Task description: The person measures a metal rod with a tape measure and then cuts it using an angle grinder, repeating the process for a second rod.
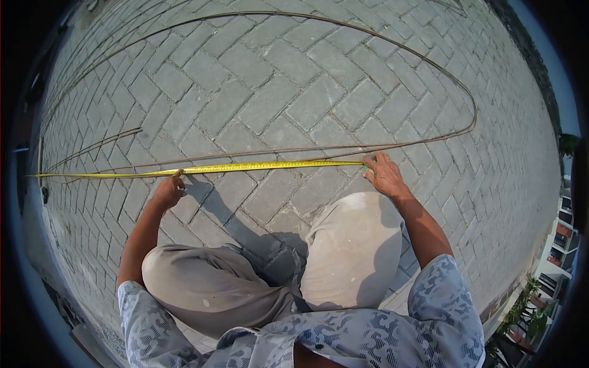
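A yellow tape measure (264,166) is drawn out in a nearly straight line across the paving, running off to the far left. My left hand (168,192) is closed at the tape, with fingertips on its near edge; something small and pale shows beside those fingers, too small to name. At the tape's right end, my right hand (385,176) is closed around its green case, which is mostly hidden under the fingers. Just beyond the tape, and roughly along it, lie thin brown metal rods (264,151), curving round at the right into a wide loop.
Grey block paving (288,113) spreads all round. Shorter rod ends (113,138) lie at the left. My bent knees (356,251) are close behind the tape. Plants (524,316) and buildings stand at the far right edge.
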Tool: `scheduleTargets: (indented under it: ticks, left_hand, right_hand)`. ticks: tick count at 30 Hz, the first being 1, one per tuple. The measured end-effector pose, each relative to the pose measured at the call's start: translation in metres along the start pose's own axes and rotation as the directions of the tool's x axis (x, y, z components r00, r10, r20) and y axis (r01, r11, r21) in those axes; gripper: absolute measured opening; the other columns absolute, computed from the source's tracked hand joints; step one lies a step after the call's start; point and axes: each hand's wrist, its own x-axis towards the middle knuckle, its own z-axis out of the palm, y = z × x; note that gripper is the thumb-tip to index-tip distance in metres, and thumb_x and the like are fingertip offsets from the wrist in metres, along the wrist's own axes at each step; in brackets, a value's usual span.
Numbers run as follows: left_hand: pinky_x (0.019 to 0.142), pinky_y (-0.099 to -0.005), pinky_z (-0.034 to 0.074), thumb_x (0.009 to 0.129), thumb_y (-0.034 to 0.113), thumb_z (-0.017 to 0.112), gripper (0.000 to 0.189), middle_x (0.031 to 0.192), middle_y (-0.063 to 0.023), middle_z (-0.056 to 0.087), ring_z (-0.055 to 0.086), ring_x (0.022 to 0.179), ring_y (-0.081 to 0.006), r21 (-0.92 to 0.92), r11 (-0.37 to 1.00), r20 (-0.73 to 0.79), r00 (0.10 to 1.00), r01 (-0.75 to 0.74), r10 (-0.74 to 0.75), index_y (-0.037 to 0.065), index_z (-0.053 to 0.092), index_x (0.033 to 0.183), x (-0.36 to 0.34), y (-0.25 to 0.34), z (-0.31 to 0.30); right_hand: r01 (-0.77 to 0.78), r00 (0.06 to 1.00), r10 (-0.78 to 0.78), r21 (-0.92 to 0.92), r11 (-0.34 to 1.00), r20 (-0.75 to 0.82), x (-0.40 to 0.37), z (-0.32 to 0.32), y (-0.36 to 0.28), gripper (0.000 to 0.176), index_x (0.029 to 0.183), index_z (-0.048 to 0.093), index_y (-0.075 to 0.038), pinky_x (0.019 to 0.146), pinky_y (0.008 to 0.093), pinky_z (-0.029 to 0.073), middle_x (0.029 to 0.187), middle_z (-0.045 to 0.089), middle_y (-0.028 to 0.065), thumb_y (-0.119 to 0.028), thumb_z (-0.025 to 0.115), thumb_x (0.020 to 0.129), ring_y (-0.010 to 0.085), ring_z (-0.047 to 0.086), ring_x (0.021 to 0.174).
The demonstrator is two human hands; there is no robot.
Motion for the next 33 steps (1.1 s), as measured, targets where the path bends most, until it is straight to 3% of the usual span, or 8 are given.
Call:
scheduleTargets:
  ticks: [4,8,13,15,16,19,25,33]
  left_hand:
    - [0.09,-0.0439,0.052,0.074,0.012,0.081,0.024,0.102,-0.0172,0.069,0.066,0.101,-0.0363,0.025,0.992,0.003,0.992,-0.127,0.127,0.002,0.074,0.095,0.023,0.055,-0.054]
    - [0.078,-0.0427,0.054,0.075,0.01,0.08,0.025,0.087,-0.0176,0.069,0.069,0.086,-0.0355,-0.072,0.961,-0.027,0.964,-0.266,0.265,0.0,0.07,0.095,0.061,0.155,-0.088]
    - [0.071,-0.0373,0.054,0.076,0.009,0.078,0.021,0.086,-0.0168,0.071,0.07,0.078,-0.0284,-0.172,0.898,-0.019,0.913,-0.405,0.408,-0.002,0.065,0.088,0.118,0.271,-0.077]
    - [0.076,-0.0354,0.056,0.078,0.01,0.079,0.023,0.089,-0.0167,0.075,0.073,0.082,-0.0261,-0.307,0.885,-0.032,0.934,-0.349,0.357,-0.001,0.073,0.097,0.136,0.305,-0.055]
    - [0.081,-0.04,0.057,0.077,0.009,0.076,0.023,0.094,-0.02,0.075,0.074,0.089,-0.0347,-0.366,0.868,-0.071,0.94,-0.335,0.332,0.0,0.075,0.099,0.144,0.317,-0.041]
    - [0.085,-0.0384,0.058,0.08,0.004,0.072,0.023,0.1,-0.0217,0.075,0.074,0.094,-0.0324,-0.402,0.858,-0.087,0.946,-0.32,0.312,-0.001,0.075,0.102,0.168,0.334,0.009]
    - [0.09,-0.0448,0.055,0.076,-0.002,0.053,0.033,0.104,-0.0245,0.072,0.069,0.101,-0.0414,-0.218,0.905,-0.143,0.93,-0.364,0.34,0.0,0.076,0.099,0.18,0.352,0.035]
    - [0.087,-0.0461,0.055,0.08,0.002,0.055,0.021,0.102,-0.0221,0.069,0.068,0.098,-0.0404,-0.027,0.875,-0.058,0.875,-0.483,0.481,0.001,0.074,0.09,0.192,0.361,0.032]
  right_hand:
    - [-0.027,0.999,0.027,-0.008,1.0,0.029,-0.001,0.002,0.001,0.045,0.133,0.064,-0.019,0.095,0.0475,0.05,0.122,0.054,0.0141,-0.029,0.072,0.089,0.0336,0.052,0.123]
    - [-0.019,1.0,0.019,-0.022,1.0,0.014,-0.003,0.005,0.003,0.046,0.134,0.063,-0.02,0.096,0.0462,0.049,0.122,0.053,0.0124,-0.03,0.072,0.09,0.0319,0.05,0.125]
    - [-0.006,1.0,0.006,-0.04,0.999,-0.01,-0.006,0.009,0.006,0.044,0.133,0.063,-0.021,0.096,0.046,0.049,0.122,0.053,0.011,-0.031,0.071,0.091,0.0309,0.05,0.125]
    - [0.0,1.0,-0.001,-0.035,0.999,-0.027,-0.006,0.012,0.007,0.044,0.132,0.063,-0.021,0.095,0.0462,0.05,0.121,0.053,0.011,-0.031,0.071,0.09,0.0306,0.05,0.124]
    - [0.002,0.999,-0.003,-0.034,0.999,-0.032,-0.007,0.013,0.008,0.044,0.132,0.063,-0.021,0.095,0.0463,0.05,0.121,0.053,0.011,-0.031,0.071,0.09,0.0305,0.05,0.124]
    - [-0.01,1.0,0.01,-0.005,1.0,-0.012,-0.006,0.012,0.008,0.044,0.132,0.063,-0.021,0.094,0.0464,0.05,0.119,0.053,0.0108,-0.03,0.072,0.089,0.0304,0.051,0.121]
    - [0.037,0.997,-0.036,0.009,0.999,-0.073,-0.005,0.016,0.011,0.045,0.131,0.063,-0.021,0.093,0.0461,0.051,0.115,0.054,0.01,-0.029,0.072,0.088,0.0307,0.052,0.118]
    - [0.037,0.995,-0.034,0.035,0.999,-0.095,-0.006,0.015,0.011,0.044,0.13,0.065,-0.021,0.092,0.0455,0.05,0.112,0.054,0.0095,-0.029,0.074,0.087,0.0297,0.052,0.117]
